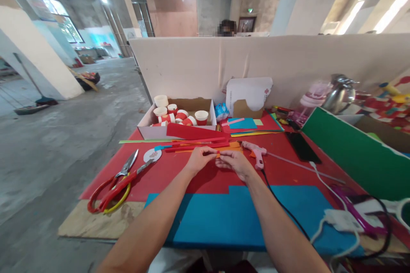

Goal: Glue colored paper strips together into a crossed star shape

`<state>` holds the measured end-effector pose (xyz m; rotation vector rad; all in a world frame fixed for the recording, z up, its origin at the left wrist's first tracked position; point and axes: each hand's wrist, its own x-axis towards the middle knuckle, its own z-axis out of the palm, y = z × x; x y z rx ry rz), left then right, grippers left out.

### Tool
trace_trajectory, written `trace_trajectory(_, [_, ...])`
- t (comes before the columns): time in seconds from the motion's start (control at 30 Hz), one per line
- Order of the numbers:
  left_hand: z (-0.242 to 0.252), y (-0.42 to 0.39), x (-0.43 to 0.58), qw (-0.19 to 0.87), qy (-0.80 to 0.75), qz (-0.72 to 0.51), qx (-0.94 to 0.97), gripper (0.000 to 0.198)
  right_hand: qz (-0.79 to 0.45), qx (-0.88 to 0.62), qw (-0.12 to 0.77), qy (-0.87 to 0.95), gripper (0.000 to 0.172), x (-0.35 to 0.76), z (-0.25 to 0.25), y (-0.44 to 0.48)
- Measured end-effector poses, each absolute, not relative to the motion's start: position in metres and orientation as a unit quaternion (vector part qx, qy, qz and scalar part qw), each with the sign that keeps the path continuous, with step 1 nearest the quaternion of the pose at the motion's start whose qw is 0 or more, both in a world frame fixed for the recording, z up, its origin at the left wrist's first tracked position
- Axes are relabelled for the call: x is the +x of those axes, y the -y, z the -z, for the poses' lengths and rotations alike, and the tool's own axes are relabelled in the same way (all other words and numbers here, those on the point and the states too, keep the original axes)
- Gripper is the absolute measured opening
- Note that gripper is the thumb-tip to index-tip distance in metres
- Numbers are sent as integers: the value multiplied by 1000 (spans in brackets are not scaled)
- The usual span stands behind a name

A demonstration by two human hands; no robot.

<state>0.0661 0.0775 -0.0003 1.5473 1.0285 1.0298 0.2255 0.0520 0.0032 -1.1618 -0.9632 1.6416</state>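
Note:
Both hands meet over the red table covering [205, 179]. My left hand [201, 158] pinches one side of a small orange-red piece [218, 154]. My right hand [235, 163] has its fingertips closed on the other side of that piece. Behind the hands lie red strips [198, 141] and orange strips [235, 145]. Just right of my right hand is a pink glue gun [258, 154]. To the left, scissors with red handles [104, 198] lie by a round white disc [152, 155] and a second tool with red and yellow handles.
A white box [145, 129] of paper cups stands at the back left. Blue sheets [214, 217] cover the front edge. On the right are a black phone [303, 148], a green box [355, 153], cables and a metal jug [338, 94]. A person's head shows behind the partition [185, 66].

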Motion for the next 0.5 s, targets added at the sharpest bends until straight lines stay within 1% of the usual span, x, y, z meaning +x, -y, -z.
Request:
trace_trajectory(0.2, [-7,-76,63,384,-387,-407,733,11,-672,-454,434,393,11,229,-6,-52])
trace_trajectory(0.5, [-7,-76,58,312,-335,-371,808,22,-692,-433,431,384,9,233,-4,-51])
